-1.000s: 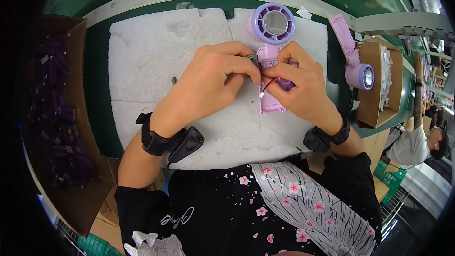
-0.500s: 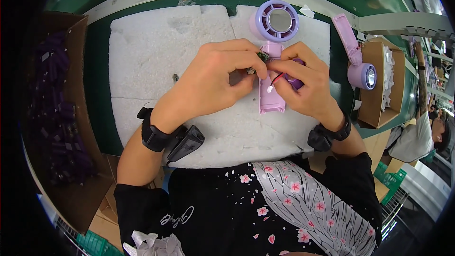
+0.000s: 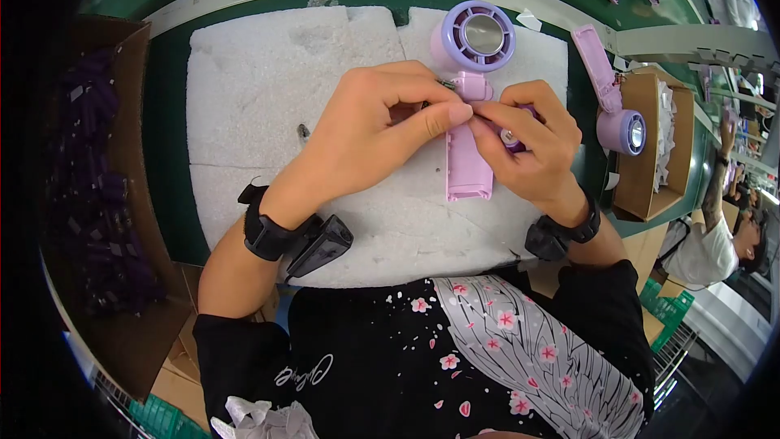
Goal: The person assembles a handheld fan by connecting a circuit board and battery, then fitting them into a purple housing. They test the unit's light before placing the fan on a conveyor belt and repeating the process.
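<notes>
A handheld fan with a round lilac head [image 3: 483, 35] and an open pink handle shell [image 3: 469, 164] lies on the white foam sheet, handle toward me. Over the handle's upper end, my left hand [image 3: 382, 126] is closed in a pinch on a small circuit board [image 3: 446, 84], mostly hidden by the fingers. My right hand [image 3: 532, 142] curls around a purple cylindrical battery [image 3: 512, 138]; its thumb and forefinger meet the left fingertips. The battery's wires and plug are hidden between the fingertips.
White foam [image 3: 268, 106] covers the green bench. At left, a cardboard box [image 3: 134, 219] holds many purple parts. To the right are another open fan [image 3: 621, 130] and a box [image 3: 642, 154] of white pieces. A co-worker [image 3: 711, 236] sits at far right.
Both hands' fingertips have come together. The left thumb has moved up and right, over the plug; the red and black wires and white plug seen earlier are now covered.
</notes>
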Available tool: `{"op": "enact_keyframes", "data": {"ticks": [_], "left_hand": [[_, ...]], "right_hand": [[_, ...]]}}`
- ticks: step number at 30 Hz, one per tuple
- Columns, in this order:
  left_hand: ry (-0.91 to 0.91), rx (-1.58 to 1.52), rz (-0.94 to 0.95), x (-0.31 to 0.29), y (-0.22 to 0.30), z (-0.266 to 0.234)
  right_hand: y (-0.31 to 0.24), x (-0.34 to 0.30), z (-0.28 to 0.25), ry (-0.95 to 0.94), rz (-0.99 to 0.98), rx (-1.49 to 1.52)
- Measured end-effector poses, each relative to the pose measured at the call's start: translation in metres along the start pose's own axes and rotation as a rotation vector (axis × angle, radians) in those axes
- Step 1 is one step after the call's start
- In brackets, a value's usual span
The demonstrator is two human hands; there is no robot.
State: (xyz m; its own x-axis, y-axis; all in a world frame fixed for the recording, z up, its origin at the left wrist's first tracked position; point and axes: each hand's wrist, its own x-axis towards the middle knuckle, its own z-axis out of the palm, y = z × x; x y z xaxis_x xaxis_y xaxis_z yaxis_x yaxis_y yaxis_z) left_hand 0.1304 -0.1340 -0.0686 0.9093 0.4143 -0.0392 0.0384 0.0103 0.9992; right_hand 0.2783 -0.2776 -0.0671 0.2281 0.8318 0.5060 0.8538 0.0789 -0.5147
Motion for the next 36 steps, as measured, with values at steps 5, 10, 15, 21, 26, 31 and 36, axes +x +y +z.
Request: {"op": "enact_keyframes", "data": {"ticks": [5,10,15,21,26,31,36], "left_hand": [[0.025,-0.089,-0.039,0.0,0.0,-0.001],[-0.09,0.177,0.042,0.001,0.005,-0.01],[-0.075,0.291,0.105,0.001,0.009,-0.01],[-0.153,0.09,-0.009,0.002,0.002,-0.012],[-0.128,-0.067,-0.038,0.003,-0.003,-0.013],[-0.132,-0.102,-0.174,0.005,0.006,-0.014],[-0.036,-0.043,-0.16,0.003,0.005,-0.012]], "right_hand": [[0.005,0.001,-0.002,-0.08,-0.014,0.061],[0.001,0.001,0.0,-0.135,0.126,0.139],[0.002,0.0,0.003,-0.13,0.196,0.223],[0.006,0.0,0.0,-0.134,0.176,0.274],[0.006,-0.001,-0.001,-0.133,0.139,0.272],[0.004,-0.001,0.0,-0.105,0.176,0.243],[0.004,-0.002,0.003,-0.088,0.186,0.238]]}}
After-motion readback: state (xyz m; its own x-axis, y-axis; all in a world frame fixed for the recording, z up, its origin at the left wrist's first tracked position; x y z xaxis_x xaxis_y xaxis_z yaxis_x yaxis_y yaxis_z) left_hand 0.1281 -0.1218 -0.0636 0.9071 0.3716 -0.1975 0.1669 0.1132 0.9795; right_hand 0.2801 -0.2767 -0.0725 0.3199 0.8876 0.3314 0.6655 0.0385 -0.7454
